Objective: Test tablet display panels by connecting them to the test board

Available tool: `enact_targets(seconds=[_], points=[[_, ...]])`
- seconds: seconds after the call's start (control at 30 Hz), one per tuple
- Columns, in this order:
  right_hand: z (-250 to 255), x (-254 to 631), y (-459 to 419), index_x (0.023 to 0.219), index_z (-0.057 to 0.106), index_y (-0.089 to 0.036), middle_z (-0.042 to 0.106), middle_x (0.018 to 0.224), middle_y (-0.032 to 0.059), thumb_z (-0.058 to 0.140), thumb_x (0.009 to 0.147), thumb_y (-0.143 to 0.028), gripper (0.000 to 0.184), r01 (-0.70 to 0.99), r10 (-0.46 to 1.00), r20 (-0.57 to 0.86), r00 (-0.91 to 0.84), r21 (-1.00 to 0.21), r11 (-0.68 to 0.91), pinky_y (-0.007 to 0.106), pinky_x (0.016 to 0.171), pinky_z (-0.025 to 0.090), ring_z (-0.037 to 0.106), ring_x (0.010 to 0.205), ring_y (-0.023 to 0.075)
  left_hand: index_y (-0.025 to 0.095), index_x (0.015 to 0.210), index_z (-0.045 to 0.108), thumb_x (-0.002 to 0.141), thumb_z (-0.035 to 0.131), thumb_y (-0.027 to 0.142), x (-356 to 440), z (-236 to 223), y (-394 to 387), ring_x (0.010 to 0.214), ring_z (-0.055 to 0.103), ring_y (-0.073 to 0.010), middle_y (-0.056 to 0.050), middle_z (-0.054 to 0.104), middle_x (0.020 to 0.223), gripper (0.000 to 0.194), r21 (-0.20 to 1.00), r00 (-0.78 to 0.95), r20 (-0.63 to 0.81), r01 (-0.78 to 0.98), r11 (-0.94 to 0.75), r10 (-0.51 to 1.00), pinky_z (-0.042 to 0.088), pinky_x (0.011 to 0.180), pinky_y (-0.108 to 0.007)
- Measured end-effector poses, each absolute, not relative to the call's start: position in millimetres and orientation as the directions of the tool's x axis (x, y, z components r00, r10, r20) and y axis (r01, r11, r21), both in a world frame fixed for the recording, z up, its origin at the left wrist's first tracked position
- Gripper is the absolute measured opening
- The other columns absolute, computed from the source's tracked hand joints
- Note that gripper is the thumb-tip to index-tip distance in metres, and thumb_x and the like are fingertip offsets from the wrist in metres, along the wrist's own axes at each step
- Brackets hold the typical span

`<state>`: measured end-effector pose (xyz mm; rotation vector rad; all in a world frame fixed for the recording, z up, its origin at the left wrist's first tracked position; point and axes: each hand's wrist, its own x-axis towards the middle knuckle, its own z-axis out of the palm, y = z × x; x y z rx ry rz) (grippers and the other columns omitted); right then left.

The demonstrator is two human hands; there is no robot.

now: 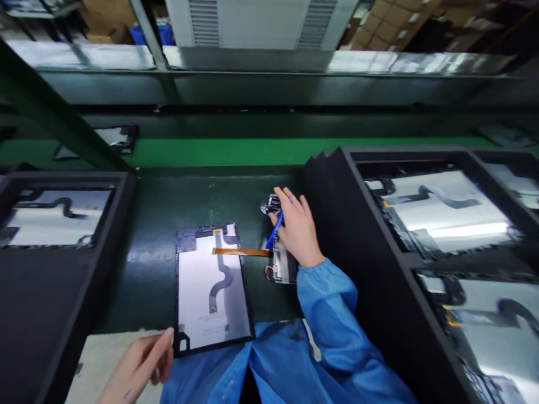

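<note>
Just off the lower left corner of the screen (196, 325), the left hand (145, 359) is loosely half-curled and empty, while the screen lies silvery and black-framed on the dark green table (147, 280), a wavy grey ribbon (227, 275) down its back. From above the screen an orange strip (250, 252) runs to a small part (284, 269) on its right, half hidden by the right hand (298, 227), fingers partly bent over a blue pen (275, 229); I cannot tell whether they grip it.
</note>
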<state>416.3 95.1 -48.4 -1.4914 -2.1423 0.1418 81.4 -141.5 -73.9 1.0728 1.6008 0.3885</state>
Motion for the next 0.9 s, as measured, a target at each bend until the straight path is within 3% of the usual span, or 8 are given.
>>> enact_targets(seconds=[0.17, 0.27, 0.37, 0.47, 0.57, 0.63, 0.77, 0.9], points=[[-52, 413, 98, 0.145, 0.044, -0.008, 0.058, 0.141, 0.0209, 0.047, 0.099, -0.022, 0.048, 0.895, 0.874, 0.413, -0.256, -0.242, 0.376, 0.061, 0.119, 0.030, 0.045, 0.142, 0.0334, 0.015, 0.081, 0.072, 0.072, 0.066, 0.083, 113, -104, -148, 0.079, 0.070, -0.0303, -0.011, 0.070, 0.081, 0.068, 0.711, -0.130, -0.683, 0.102, 0.695, 0.718, 0.060, 0.071, -0.039], [-53, 415, 103, 0.140, 0.050, -0.008, 0.061, 0.137, 0.0202, 0.048, 0.100, -0.033, 0.048, 0.854, 0.855, 0.461, -0.236, -0.322, 0.409, 0.060, 0.116, 0.036, 0.052, 0.135, 0.0355, 0.016, 0.104, 0.072, 0.073, 0.074, 0.074, 125, -96, -153, 0.091, 0.072, -0.0309, -0.012, 0.073, 0.102, 0.066, 0.741, 0.000, -0.662, -0.155, 0.654, 0.750, 0.060, 0.082, -0.041], [-52, 418, 100, 0.140, 0.052, -0.013, 0.062, 0.137, 0.0174, 0.050, 0.098, -0.044, 0.053, 0.773, 0.854, 0.493, -0.167, -0.472, 0.424, 0.055, 0.111, 0.044, 0.057, 0.128, 0.0348, 0.017, 0.115, 0.071, 0.075, 0.080, 0.063, 120, -74, -169, 0.083, 0.073, -0.0293, -0.013, 0.074, 0.103, 0.062, 0.746, 0.038, -0.623, -0.272, 0.608, 0.781, 0.062, 0.071, -0.038], [-48, 419, 91, 0.143, 0.051, -0.019, 0.062, 0.139, 0.0130, 0.052, 0.095, -0.049, 0.056, 0.677, 0.886, 0.459, -0.069, -0.631, 0.379, 0.053, 0.110, 0.046, 0.058, 0.129, 0.0335, 0.020, 0.107, 0.075, 0.064, 0.092, 0.052, 102, -48, -184, 0.074, 0.073, -0.0278, -0.010, 0.076, 0.100, 0.056, 0.774, -0.291, -0.614, -0.406, 0.486, 0.734, 0.062, 0.059, -0.034], [-43, 420, 81, 0.143, 0.049, -0.025, 0.062, 0.140, 0.0094, 0.054, 0.092, -0.053, 0.059, 0.621, 0.914, 0.405, -0.026, -0.710, 0.332, 0.055, 0.112, 0.045, 0.057, 0.131, 0.0337, 0.021, 0.086, 0.076, 0.039, 0.102, 0.038, 77, -27, -184, 0.071, 0.073, -0.0283, -0.004, 0.077, 0.095, 0.057, 0.864, -0.703, -0.482, -0.479, 0.152, 0.523, 0.064, 0.058, -0.033], [-41, 421, 76, 0.142, 0.050, -0.026, 0.063, 0.139, 0.0089, 0.054, 0.091, -0.057, 0.060, 0.614, 0.925, 0.379, -0.023, -0.725, 0.312, 0.055, 0.112, 0.045, 0.057, 0.131, 0.0342, 0.020, 0.076, 0.073, 0.032, 0.101, 0.028, 57, -18, -176, 0.077, 0.074, -0.0310, -0.002, 0.076, 0.084, 0.053, 0.897, -0.829, -0.374, -0.437, -0.063, 0.416, 0.067, 0.066, -0.035], [-38, 424, 71, 0.139, 0.053, -0.026, 0.063, 0.138, 0.0089, 0.052, 0.090, -0.065, 0.063, 0.612, 0.938, 0.346, -0.020, -0.738, 0.284, 0.056, 0.109, 0.046, 0.058, 0.129, 0.0361, 0.018, 0.061, 0.060, 0.062, 0.083, 0.018, 21, -18, -163, 0.090, 0.074, -0.0291, -0.002, 0.070, 0.069, 0.023, 0.944, -0.913, -0.246, -0.303, -0.135, 0.326, 0.064, 0.084, -0.034], [-34, 425, 67, 0.138, 0.054, -0.030, 0.061, 0.140, 0.0078, 0.050, 0.088, -0.071, 0.065, 0.616, 0.956, 0.294, -0.011, -0.751, 0.238, 0.060, 0.105, 0.047, 0.056, 0.130, 0.0390, 0.017, 0.061, 0.054, 0.082, 0.058, 0.012, 5, -31, -160, 0.100, 0.073, -0.0247, -0.010, 0.074, 0.085, 0.022, 0.960, -0.917, -0.274, -0.281, 0.017, 0.289, 0.060, 0.092, -0.031]])
